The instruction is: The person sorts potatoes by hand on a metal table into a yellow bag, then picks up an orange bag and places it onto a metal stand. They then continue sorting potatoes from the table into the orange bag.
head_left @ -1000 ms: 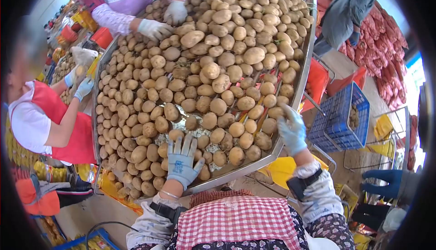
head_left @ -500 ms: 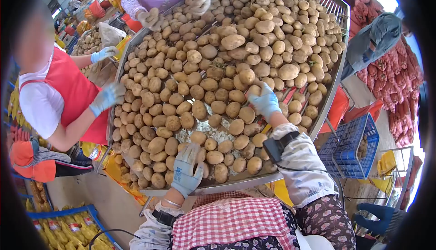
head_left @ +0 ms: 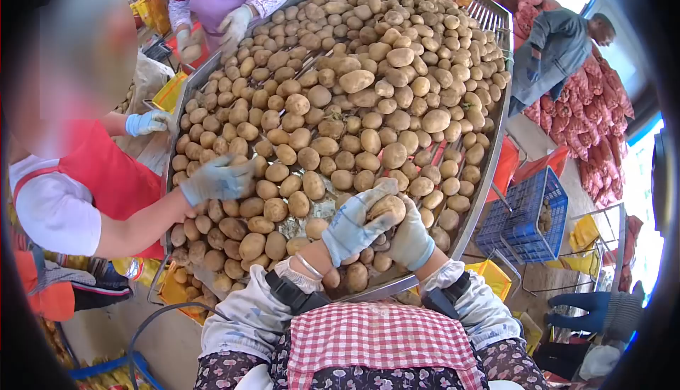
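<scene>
At the near rim of the counter (head_left: 386, 289), both hands are closing on one potato (head_left: 386, 209). Writing: the left hand (head_left: 352, 225) is showing a faint blue print on its glove back, too blurred to read. That hand is curling, fingers wrapping over the potato's top and left side. The right hand (head_left: 412, 238) is cupping it from the right and below, fingers bent. Potato is sitting raised just above the pile (head_left: 368, 106), touching both gloves. Versus half a second ago: right hand was reaching out to mid-counter, left was lying flat on the pile by the rim; now they are meeting close to the body. At left, a co-worker's gloved hand (head_left: 216, 179) is now resting on the pile, further in from the left rim.
</scene>
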`<state>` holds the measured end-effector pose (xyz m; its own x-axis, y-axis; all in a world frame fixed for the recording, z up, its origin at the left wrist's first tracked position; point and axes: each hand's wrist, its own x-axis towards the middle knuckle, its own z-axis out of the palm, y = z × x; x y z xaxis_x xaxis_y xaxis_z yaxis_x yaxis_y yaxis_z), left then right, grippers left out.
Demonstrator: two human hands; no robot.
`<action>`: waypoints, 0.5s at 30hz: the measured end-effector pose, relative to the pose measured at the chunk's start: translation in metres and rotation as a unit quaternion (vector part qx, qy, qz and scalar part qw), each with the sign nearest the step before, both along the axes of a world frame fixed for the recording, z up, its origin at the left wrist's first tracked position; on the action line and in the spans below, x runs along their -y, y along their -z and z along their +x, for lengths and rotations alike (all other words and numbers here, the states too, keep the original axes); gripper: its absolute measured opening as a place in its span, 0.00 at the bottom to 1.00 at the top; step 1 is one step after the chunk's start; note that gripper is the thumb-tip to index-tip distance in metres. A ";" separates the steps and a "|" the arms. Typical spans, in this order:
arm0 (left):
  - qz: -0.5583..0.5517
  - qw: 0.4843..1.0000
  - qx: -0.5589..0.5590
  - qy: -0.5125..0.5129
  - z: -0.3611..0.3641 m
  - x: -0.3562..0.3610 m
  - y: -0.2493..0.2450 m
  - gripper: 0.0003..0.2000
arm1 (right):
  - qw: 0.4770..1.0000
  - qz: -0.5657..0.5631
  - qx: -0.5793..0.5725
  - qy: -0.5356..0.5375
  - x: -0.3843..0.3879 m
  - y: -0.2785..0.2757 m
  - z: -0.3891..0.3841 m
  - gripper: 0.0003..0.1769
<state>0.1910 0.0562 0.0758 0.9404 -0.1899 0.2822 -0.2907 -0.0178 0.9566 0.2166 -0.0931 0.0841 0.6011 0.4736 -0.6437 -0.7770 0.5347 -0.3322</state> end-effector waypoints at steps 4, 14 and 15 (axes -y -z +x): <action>-0.116 0.987 -0.102 0.033 -0.006 0.002 0.011 0.27 | 0.989 0.120 0.045 -0.075 0.010 0.020 -0.007 0.35; -0.256 0.936 -0.241 -0.011 0.006 0.000 0.038 0.24 | 0.959 0.269 -0.039 -0.079 -0.001 0.030 -0.001 0.39; -0.342 0.896 -0.283 0.004 0.007 0.001 0.050 0.22 | 0.957 0.274 -0.039 -0.085 -0.003 0.036 0.009 0.39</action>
<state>0.1985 0.0554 0.0254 0.9691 -0.1621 -0.1860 0.2467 0.6290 0.7372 0.2254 -0.0898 0.0484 0.4460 0.8397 -0.3099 -0.8791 0.4760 0.0248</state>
